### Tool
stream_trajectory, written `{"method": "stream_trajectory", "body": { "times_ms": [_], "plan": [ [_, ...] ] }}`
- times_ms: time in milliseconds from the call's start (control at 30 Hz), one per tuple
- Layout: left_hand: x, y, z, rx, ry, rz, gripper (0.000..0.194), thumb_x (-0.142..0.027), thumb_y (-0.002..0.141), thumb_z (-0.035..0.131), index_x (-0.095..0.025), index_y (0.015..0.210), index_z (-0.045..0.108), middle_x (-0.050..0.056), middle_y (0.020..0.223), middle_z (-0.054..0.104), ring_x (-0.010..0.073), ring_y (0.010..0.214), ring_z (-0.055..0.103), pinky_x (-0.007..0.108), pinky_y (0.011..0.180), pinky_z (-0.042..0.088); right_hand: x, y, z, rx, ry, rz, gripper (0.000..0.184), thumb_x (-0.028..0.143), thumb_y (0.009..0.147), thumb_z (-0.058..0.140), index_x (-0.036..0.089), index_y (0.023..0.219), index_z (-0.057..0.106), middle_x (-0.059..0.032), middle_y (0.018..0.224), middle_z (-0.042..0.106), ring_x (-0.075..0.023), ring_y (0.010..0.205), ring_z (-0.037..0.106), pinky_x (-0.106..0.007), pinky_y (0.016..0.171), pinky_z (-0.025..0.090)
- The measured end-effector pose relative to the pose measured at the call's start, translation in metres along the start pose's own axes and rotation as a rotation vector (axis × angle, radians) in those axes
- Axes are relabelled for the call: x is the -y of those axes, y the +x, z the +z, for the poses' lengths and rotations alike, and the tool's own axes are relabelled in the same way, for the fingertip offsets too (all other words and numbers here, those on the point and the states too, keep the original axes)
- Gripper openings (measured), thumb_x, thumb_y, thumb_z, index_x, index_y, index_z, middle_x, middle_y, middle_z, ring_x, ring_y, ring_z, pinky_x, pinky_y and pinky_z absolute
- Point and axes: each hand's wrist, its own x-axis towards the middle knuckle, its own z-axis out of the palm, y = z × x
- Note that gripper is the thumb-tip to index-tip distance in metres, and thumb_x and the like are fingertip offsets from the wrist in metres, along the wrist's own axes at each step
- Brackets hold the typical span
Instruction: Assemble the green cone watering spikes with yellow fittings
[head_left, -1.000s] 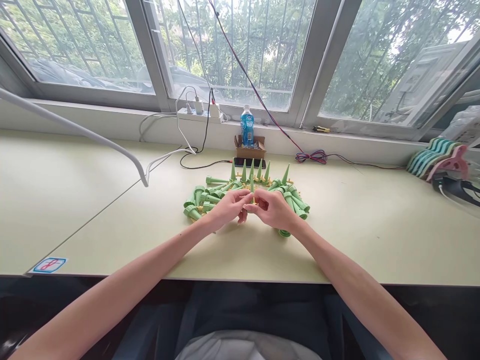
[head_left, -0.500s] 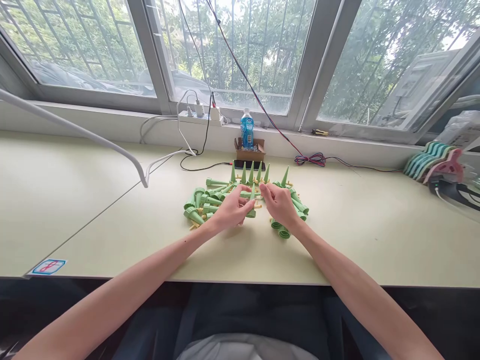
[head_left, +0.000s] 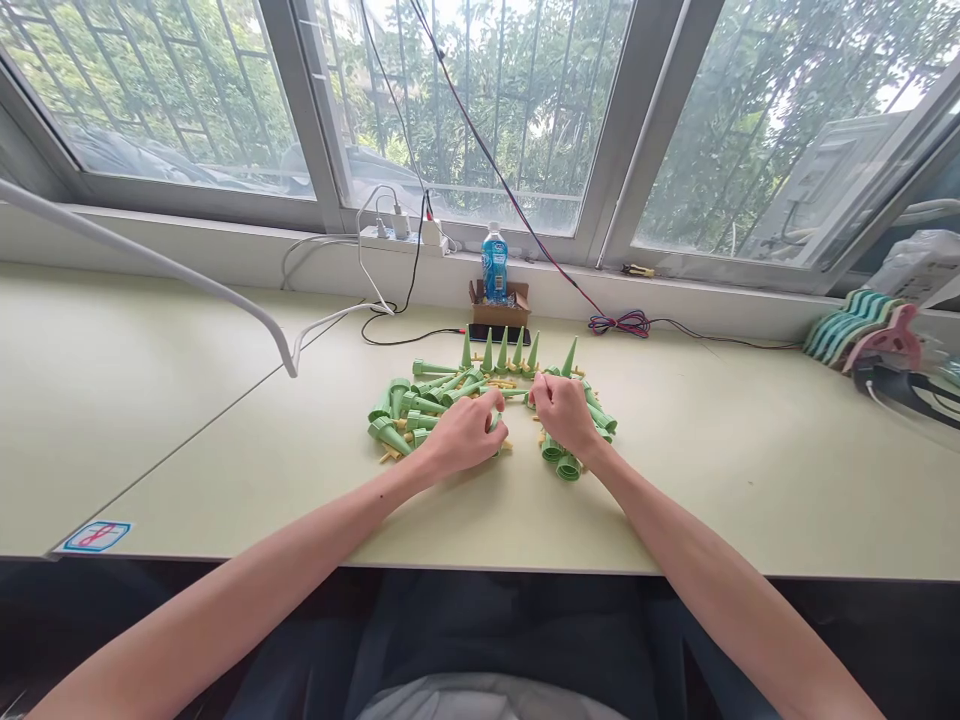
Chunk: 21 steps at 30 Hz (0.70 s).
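Observation:
A heap of green plastic cone spikes [head_left: 409, 405] with small yellow pegs lies on the pale green table [head_left: 712, 480]. Several cones [head_left: 502, 352] stand upright in a row behind the heap. My left hand [head_left: 463, 436] rests low on the table with its fingers curled around a green cone, which shows only in part. My right hand [head_left: 564, 412] is curled over the cones at the right of the heap, fingers pinched; what they hold is hidden. More cones [head_left: 564, 462] lie just beneath my right wrist.
A blue-labelled water bottle [head_left: 493, 264] stands in a small cardboard box [head_left: 499, 305] by the window, with a dark phone [head_left: 498, 333] in front. White and black cables [head_left: 360, 300] cross the left. Red-blue wire [head_left: 621, 322] lies right. Stacked coloured items [head_left: 862, 325] sit far right.
Both hands have come down from a raised joined pinch and parted. The left has brought its cone to the table; the right has moved to the cones on the right.

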Motion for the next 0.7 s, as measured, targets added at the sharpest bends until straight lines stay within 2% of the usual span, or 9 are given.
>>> {"method": "stream_trajectory", "body": {
  "times_ms": [67,300,700],
  "plan": [
    [-0.0014,0.0002,0.0005,-0.013,0.011,-0.009,0.015,-0.030,0.086,0.046,-0.021,0.093,0.056,-0.004,0.052,0.050,0.0168,0.050,0.047,0.029,0.053,0.029,-0.0011,0.0004,0.0002,-0.002,-0.004,0.001,0.048,0.035,0.097,0.032,0.019,0.057,0.052,0.0006,0.044,0.043,-0.0128,0.042,0.038,-0.028,0.053,0.031],
    [-0.0070,-0.0011,0.0001,-0.017,0.007,-0.039,0.037,-0.050,0.094,0.041,-0.019,0.095,0.061,-0.003,0.047,0.045,0.0190,0.050,0.045,0.028,0.055,0.029,-0.0021,0.0005,-0.0004,0.001,0.031,0.026,0.045,0.033,0.095,0.035,0.018,0.059,0.056,0.0010,0.043,0.044,-0.0124,0.042,0.040,-0.027,0.054,0.033],
    [-0.0091,-0.0019,-0.0016,-0.048,-0.125,0.044,0.038,-0.049,0.096,0.036,-0.019,0.090,0.059,-0.004,0.051,0.047,0.0130,0.046,0.038,0.026,0.053,0.029,0.0002,0.0016,-0.0045,0.034,0.153,0.051,0.044,0.035,0.095,0.035,0.017,0.061,0.057,0.0007,0.044,0.047,-0.0127,0.043,0.044,-0.027,0.054,0.037]
  ]
}}
